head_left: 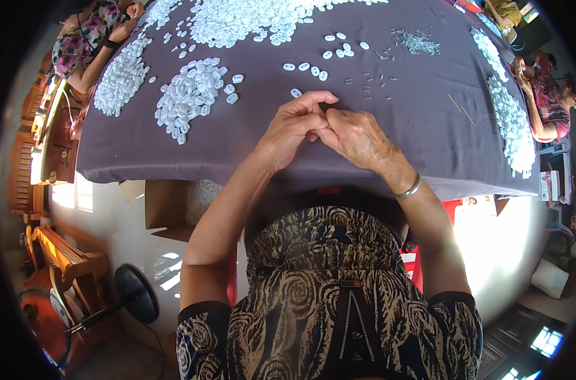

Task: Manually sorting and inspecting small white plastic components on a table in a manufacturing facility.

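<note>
My left hand (289, 132) and my right hand (361, 139) meet over the near edge of the cloth-covered table. Both are closed, fingertips pressed together, and whatever they pinch is hidden between the fingers. A silver bangle circles my right wrist. Just beyond the fingers lie several loose white oval pieces (304, 66) with dark marks on their faces. Left of my left hand sits a heap of the same white oval pieces (190, 95). Beyond my right hand, short thin metal pins (366, 80) are scattered, with a denser pile of pins (418, 42) farther back.
A large heap of white pieces (243, 22) covers the far middle of the purple-grey tablecloth (237, 149). Two thin sticks (460, 109) lie at the right. Other people sit at the left and right sides, beside more heaps. An open cardboard box (167, 206) stands below the table.
</note>
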Tool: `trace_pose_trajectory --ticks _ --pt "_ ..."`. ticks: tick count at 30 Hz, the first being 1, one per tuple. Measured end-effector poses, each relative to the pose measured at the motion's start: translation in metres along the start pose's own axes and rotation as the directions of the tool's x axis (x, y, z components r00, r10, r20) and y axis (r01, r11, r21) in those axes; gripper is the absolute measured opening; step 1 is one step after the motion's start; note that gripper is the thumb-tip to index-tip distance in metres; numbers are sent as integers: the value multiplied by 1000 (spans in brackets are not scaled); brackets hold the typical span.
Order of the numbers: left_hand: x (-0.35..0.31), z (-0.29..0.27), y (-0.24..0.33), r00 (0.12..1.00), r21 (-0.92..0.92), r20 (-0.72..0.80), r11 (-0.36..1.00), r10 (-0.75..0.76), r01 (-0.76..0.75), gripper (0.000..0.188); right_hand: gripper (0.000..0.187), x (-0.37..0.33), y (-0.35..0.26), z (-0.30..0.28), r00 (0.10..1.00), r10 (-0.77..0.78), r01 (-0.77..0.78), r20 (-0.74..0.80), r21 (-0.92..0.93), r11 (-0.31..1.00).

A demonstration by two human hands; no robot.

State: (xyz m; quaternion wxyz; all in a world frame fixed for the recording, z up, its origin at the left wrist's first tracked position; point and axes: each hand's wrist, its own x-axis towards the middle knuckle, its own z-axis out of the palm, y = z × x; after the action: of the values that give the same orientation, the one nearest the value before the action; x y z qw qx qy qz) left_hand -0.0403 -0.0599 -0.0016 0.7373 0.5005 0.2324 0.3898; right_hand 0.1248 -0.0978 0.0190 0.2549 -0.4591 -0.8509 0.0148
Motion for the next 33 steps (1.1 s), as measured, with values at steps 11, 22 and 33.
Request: trace_pose_trajectory --ticks 11,22,33 --pt "-1 -7 12 997 26 22 997 -73 72 35 36 3 -6 2 1000 7 -6 -20 55 998" --pt "-6 -86 26 755 941 -222 339 617 -1 18 31 3 0 1 962 268 -256 -45 180 950" --pt "3 -51 13 687 952 -88 264 722 -156 22 29 4 9 0 923 384 -367 27 365 856"
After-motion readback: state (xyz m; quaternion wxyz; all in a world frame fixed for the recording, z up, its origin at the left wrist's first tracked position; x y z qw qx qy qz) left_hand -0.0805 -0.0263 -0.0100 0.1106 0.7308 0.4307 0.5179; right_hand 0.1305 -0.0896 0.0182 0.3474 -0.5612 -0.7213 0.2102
